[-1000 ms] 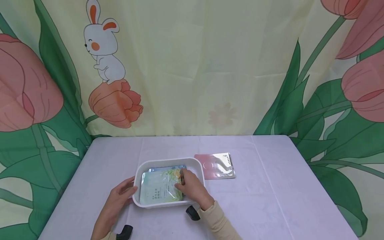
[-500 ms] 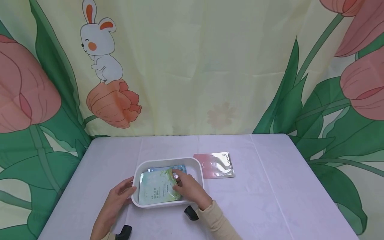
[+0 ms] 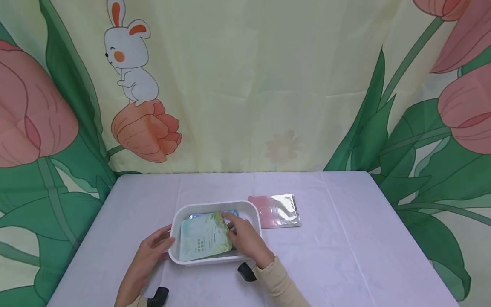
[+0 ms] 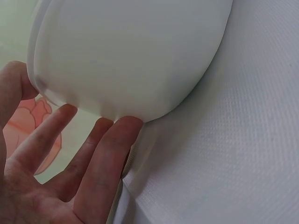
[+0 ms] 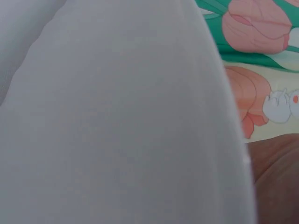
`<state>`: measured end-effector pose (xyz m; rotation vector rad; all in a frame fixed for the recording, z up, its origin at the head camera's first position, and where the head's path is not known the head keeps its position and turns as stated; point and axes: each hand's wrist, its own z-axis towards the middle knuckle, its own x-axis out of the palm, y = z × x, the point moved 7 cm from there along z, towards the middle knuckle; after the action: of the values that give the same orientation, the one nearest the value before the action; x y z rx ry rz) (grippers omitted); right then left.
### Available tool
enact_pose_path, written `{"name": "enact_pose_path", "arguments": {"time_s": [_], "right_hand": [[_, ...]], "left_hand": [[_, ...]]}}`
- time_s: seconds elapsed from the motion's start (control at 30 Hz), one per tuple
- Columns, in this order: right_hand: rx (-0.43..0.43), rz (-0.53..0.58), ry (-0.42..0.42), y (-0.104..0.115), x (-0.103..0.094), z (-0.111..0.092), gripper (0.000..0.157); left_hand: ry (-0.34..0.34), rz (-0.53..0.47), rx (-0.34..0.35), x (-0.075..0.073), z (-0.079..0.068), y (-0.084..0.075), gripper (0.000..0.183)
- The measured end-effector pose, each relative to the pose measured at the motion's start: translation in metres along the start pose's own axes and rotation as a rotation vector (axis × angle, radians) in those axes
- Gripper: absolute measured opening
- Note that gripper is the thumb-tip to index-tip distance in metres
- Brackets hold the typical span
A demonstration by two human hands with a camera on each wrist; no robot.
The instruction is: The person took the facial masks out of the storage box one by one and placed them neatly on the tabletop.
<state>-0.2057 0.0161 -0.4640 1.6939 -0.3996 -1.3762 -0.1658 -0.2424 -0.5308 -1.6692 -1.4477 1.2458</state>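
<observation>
A white plastic tray stands on the table in the head view. Inside lies a blue packet, mostly covered by a pale green face mask packet with leaf print. My right hand reaches over the tray and pinches the green packet by its right edge, which is tilted up. At the tray's left end, my left hand rests its fingertips and thumb against the outer rim and wall. The left wrist view shows these fingers fairly straight. In the right wrist view the tray wall hides the fingers.
A pink and silver packet lies on the table just right of the tray, partly behind its corner. White cloth covers the table. Behind the far edge hangs a curtain with a rabbit and tulips.
The green packet slid slightly left, then its right edge rose and tilted as my right fingers took it there. My left hand and the tray stayed in place.
</observation>
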Motion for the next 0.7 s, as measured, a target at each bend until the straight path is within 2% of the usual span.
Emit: {"name": "enact_pose_path", "arguments": {"time_s": [0.33, 0.7], "right_hand": [[-0.049, 0.019, -0.065, 0.002, -0.010, -0.002, 0.048], [-0.064, 0.090, -0.068, 0.005, -0.024, -0.008, 0.047]], "left_hand": [[0.002, -0.010, -0.013, -0.001, 0.000, 0.002, 0.075], [-0.006, 0.001, -0.004, -0.001, 0.000, 0.002, 0.078]]}}
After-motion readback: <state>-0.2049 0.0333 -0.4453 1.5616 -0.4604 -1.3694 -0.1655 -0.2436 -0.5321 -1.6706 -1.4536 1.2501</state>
